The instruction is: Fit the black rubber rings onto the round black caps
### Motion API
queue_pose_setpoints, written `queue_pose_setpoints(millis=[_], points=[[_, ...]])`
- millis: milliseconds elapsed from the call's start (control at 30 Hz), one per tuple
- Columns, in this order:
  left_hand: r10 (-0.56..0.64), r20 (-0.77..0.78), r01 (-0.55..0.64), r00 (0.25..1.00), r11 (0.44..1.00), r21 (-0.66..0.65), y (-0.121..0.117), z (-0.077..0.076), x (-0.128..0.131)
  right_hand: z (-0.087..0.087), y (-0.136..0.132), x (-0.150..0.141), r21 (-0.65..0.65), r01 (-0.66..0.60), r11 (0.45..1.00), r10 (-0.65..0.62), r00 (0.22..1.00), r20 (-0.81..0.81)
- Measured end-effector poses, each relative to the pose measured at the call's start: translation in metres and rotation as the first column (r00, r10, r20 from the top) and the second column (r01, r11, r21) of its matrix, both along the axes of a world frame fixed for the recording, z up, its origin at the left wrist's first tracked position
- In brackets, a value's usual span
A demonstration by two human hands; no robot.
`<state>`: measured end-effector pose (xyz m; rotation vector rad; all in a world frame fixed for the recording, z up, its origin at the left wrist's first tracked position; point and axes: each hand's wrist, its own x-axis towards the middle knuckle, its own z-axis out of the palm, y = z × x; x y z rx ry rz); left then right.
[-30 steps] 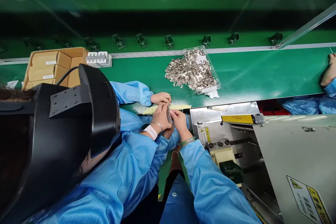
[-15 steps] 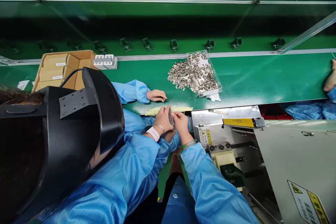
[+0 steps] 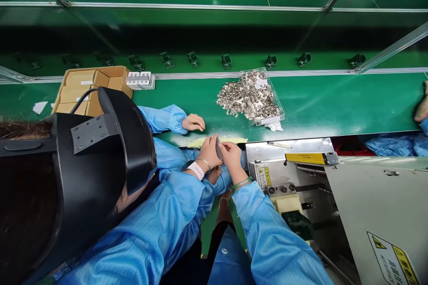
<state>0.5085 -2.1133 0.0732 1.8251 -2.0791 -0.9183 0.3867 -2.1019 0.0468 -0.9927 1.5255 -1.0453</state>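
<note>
A small dark piece with fine ridges [image 3: 219, 148] stands between my two hands, just off the bench's front edge. My left hand [image 3: 209, 152] is wrapped round it from the left side. The fingers of my right hand [image 3: 231, 156] pinch together at its right edge, and what the fingertips cover is hidden. Behind both hands lies a pale yellow strip [image 3: 239, 140] along the bench edge. Farther back, a heap of small metal parts [image 3: 230, 98] spills from a clear plastic tray [image 3: 279, 113] full of the same parts.
At my left is a co-worker's black headgear [image 3: 133, 138]; that person's hand [image 3: 194, 122] rests on the green bench [image 3: 317, 107], another [image 3: 214, 175] is below mine. A carton [image 3: 113, 75] and stacked white trays [image 3: 140, 81] stand back left. An open machine [image 3: 294, 191] is at right.
The co-worker's hand on the bench has drawn back to the left, its fingers more curled. My hands keep their hold on the ridged piece. The whole view has shifted slightly.
</note>
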Motion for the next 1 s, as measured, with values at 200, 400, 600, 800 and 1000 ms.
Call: queue_pose_setpoints(millis=[200, 400, 600, 800, 1000], points=[[-0.002, 0.021, 0.002, 1.000, 1.000, 0.000, -0.001, 0.001, 0.002, -0.004, -0.003, 0.001, 0.010, -0.026, 1.000, 0.026, 1.000, 0.000], [-0.022, 0.105, 0.020, 0.994, 1.000, 0.020, -0.005, 0.005, 0.004, -0.015, 0.006, -0.001, 0.045, -0.030, 0.999, 0.027, 0.997, 0.076], [0.062, 0.044, -0.061, 0.997, 0.998, -0.016, -0.032, -0.006, 0.009, -0.024, 0.026, -0.009, 0.066, 0.060, 0.996, -0.065, 0.995, 0.074], [0.320, -0.220, -0.328, 0.922, 0.945, -0.003, -0.011, -0.011, 0.008, -0.028, 0.040, -0.010, 0.100, 0.069, 0.993, -0.079, 0.993, 0.094], [0.778, -0.386, -0.770, 0.496, 0.599, 0.219, -0.013, -0.024, 0.015, -0.015, 0.048, 0.002, 0.125, 0.052, 0.991, -0.071, 0.987, 0.147]])
